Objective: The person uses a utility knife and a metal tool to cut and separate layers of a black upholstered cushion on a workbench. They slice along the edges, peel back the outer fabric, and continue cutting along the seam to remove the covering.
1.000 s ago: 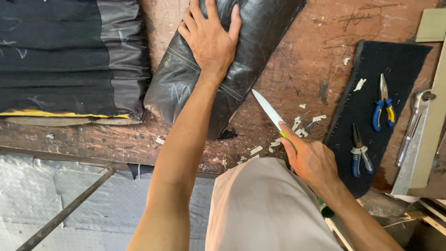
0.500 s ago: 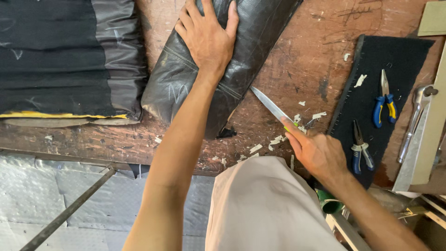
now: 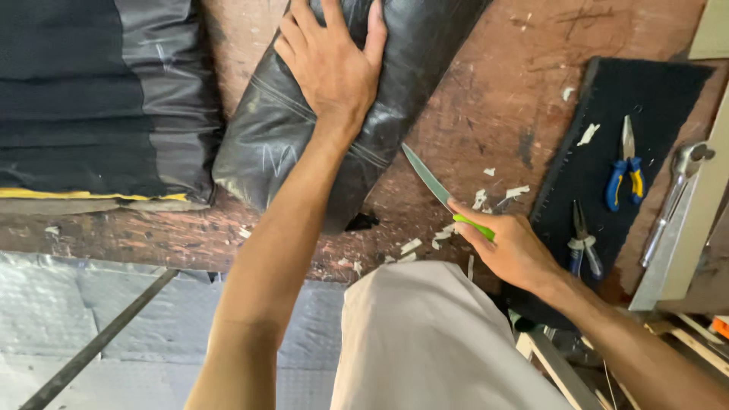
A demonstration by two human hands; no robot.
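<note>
The person's left hand (image 3: 332,64) lies flat, fingers spread, pressing down on a long black leather cushion (image 3: 304,137) that slants across the far middle of the scuffed reddish-brown wooden worktop (image 3: 486,99). The right hand (image 3: 510,247), nearer and to the right, is closed around the green handle of a knife with a narrow steel blade (image 3: 427,176); the forefinger runs along the handle, and the blade points far and left, its tip just beside the cushion's right edge, though whether it touches is unclear. Pale shavings (image 3: 478,201) are scattered on the worktop around the knife. Further right lies a dark rectangular mat (image 3: 600,99), bearing blue-and-yellow-handled pliers (image 3: 626,171) and, nearer, a second pair of blue-handled pliers (image 3: 583,247). A silver metal tool (image 3: 680,190) rests just past the mat's right edge. At the far left sits a large black and grey padded seat cushion (image 3: 99,99) with a yellow strip along its near edge.
</note>
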